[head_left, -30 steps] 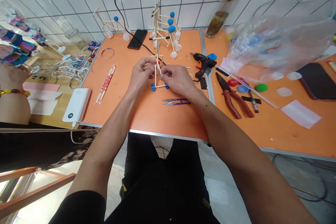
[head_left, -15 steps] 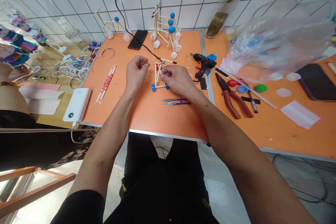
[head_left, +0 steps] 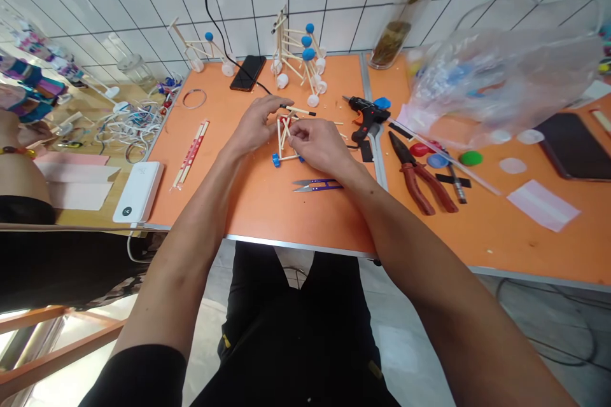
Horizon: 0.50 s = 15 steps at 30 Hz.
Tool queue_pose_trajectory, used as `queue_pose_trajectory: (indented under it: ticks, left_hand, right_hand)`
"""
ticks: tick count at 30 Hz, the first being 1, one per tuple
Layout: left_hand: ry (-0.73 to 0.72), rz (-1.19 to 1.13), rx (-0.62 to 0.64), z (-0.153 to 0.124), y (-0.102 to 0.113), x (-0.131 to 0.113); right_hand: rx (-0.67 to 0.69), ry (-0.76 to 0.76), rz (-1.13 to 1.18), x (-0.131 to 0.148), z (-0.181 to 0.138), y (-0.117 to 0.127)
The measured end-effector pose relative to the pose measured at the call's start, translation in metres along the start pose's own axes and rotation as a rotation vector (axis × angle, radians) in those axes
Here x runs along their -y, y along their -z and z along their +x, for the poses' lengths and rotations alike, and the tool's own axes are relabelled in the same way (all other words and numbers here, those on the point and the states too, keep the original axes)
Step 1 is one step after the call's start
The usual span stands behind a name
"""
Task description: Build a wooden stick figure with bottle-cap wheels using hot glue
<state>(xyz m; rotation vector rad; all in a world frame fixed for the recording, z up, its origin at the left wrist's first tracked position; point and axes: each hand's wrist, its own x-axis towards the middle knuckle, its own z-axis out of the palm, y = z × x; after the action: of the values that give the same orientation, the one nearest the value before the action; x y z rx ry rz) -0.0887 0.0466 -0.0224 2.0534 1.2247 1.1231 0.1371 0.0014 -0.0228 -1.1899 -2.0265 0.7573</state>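
Observation:
A small frame of wooden sticks (head_left: pixel 280 140) with blue caps as wheels stands on the orange table, a red piece at its far end. My right hand (head_left: pixel 317 143) is closed on the frame's right side, fingers pinched around a stick and hiding part of it. My left hand (head_left: pixel 258 124) reaches to the frame's far left, its fingers stretched out and apart; whether they touch it I cannot tell. Just beyond the fingers lies a black-tipped wooden stick (head_left: pixel 301 111). Purple-handled thread snips (head_left: pixel 317 186) lie nearer me, below my right hand.
A black glue gun (head_left: pixel 366 116) and red-handled pliers (head_left: pixel 420 175) lie to the right, beside a plastic bag (head_left: pixel 506 70). Stick models with blue balls (head_left: pixel 298 51) stand at the back near a phone (head_left: pixel 248 73). Wrapped chopsticks (head_left: pixel 191 154) and a white power bank (head_left: pixel 138 192) are left.
My left hand has moved right and forward to the stick frame, its fingers stretching out from a loose curl. My right hand stays on the frame.

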Motion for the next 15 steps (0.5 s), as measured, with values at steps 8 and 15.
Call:
queue_pose_trajectory:
  ticks: [8, 15]
  left_hand:
    - [-0.048, 0.018, 0.05, 0.002, -0.006, 0.001]
    - [-0.114, 0.028, 0.112, 0.0, -0.008, 0.017]
  right_hand:
    - [0.007, 0.009, -0.063, 0.003, -0.001, 0.0]
    - [0.015, -0.007, -0.064, 0.005, -0.002, -0.001]
